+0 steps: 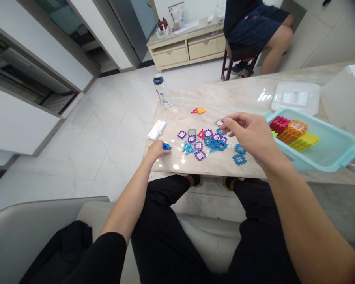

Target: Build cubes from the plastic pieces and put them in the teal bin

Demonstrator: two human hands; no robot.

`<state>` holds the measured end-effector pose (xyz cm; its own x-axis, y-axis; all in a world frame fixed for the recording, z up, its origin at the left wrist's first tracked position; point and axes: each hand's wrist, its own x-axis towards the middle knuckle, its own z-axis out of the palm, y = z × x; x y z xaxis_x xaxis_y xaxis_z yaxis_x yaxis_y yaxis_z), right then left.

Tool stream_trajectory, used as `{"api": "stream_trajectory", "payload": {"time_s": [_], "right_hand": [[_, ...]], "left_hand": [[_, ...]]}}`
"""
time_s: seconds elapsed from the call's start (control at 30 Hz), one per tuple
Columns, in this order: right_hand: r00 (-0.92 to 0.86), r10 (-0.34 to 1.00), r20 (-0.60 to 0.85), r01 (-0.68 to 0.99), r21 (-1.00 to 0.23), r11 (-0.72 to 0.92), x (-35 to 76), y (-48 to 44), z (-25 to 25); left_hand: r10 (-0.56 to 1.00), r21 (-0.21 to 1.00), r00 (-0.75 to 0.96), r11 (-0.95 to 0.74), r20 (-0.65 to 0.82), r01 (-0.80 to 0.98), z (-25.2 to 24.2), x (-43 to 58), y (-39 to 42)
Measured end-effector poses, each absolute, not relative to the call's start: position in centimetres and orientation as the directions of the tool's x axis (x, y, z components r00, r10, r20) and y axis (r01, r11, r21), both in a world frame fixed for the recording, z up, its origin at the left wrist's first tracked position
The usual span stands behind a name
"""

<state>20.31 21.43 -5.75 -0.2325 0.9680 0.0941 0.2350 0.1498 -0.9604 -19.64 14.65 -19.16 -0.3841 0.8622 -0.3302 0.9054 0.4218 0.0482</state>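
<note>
Right forearm (301, 209) cropped | right fingers (233, 125) curled, hold unclear | left fingers (162, 151) pinch part-hidden blue piece (166, 146)

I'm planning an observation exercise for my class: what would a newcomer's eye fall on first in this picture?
Probably the turquoise bin on the right of the table, with its red, orange and yellow pieces. Then the blue and purple pieces scattered centrally, with the right hand over their right side. The left hand, touching dark-blue pieces, is at their left.
</note>
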Motion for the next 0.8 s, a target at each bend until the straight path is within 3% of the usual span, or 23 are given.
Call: {"api": "stream_trajectory", "payload": {"time_s": [0.17, 0.33, 0.47, 0.6, 0.8], "right_hand": [[-0.197, 0.976, 0.089, 0.172, -0.977, 0.123, 20.8, 21.5, -5.1], [-0.277, 0.959, 0.060, 0.143, -0.984, 0.103, 20.1, 20.9, -4.6], [-0.351, 0.930, 0.112, 0.374, -0.893, 0.249, 19.8, 20.4, -5.1], [-0.425, 0.899, 0.104, 0.696, -0.598, 0.398, 19.2, 19.5, -5.2], [-0.458, 0.888, 0.026, 0.739, -0.544, 0.397, 18.8, 19.0, -4.8]], "left_hand": [[0.861, 0.030, -0.384, 0.417, -0.334, 0.908, -18.5, -18.8, 14.9], [0.851, -0.003, -0.408, 0.431, -0.332, 0.902, -18.1, -18.1, 15.1], [0.846, -0.033, -0.416, 0.431, -0.333, 0.902, -17.8, -17.8, 15.4], [0.843, -0.052, -0.424, 0.432, -0.330, 0.900, -17.6, -17.4, 15.8], [0.860, -0.031, -0.364, 0.378, -0.358, 0.925, -17.4, -17.8, 15.0]]}}
